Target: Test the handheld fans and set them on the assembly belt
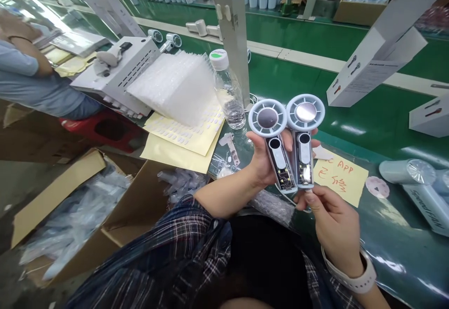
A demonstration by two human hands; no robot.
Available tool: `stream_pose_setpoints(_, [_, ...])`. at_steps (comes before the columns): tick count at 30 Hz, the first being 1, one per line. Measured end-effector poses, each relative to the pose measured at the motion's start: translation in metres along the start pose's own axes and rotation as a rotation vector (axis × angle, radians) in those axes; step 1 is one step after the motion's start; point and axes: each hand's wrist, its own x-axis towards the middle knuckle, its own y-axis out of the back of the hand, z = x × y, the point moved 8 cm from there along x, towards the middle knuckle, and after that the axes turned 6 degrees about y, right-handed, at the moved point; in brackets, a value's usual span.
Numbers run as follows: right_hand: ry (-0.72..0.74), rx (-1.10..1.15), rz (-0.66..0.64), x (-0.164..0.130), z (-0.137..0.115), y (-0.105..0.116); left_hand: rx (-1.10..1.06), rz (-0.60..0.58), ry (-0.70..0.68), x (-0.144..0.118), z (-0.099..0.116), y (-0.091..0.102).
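My left hand [260, 163] is closed around two light-blue handheld fans side by side. The left fan [277, 152] leans a little, its round head touching or nearly touching the head of the right fan [304, 154]. Both have clear handles with dark circuit boards showing inside. At the base of the right fan my right hand [335, 217] pinches what looks like the plug of a white cable [286, 197]; the fingers mostly hide it. Behind the fans lies a yellow note [342, 175] with red handwriting.
A water bottle [229, 93] stands by a metal post [231, 33]. Left of it, foam sheets [175, 84] lie on yellow sticker sheets [178, 152]. An open carton [119, 215] of clear plastic sits below. Fan boxes [372, 61] stand right; a co-worker [24, 70] sits left.
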Motion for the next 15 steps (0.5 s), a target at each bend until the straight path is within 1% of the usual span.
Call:
stream_pose_setpoints(4, [-0.006,0.065,0.007,0.001,-0.001,-0.007,-0.068,-0.014,-0.025,0.0,0.004,-0.003])
stream_pose_setpoints(9, [0.017,0.109,-0.06,-0.001,-0.006,-0.01,-0.087,-0.035,-0.018,-0.001,0.003,-0.006])
stream_pose_setpoints(15, [0.046,0.133,-0.09,-0.005,-0.011,-0.008,-0.164,-0.206,-0.003,-0.001,0.001,-0.013])
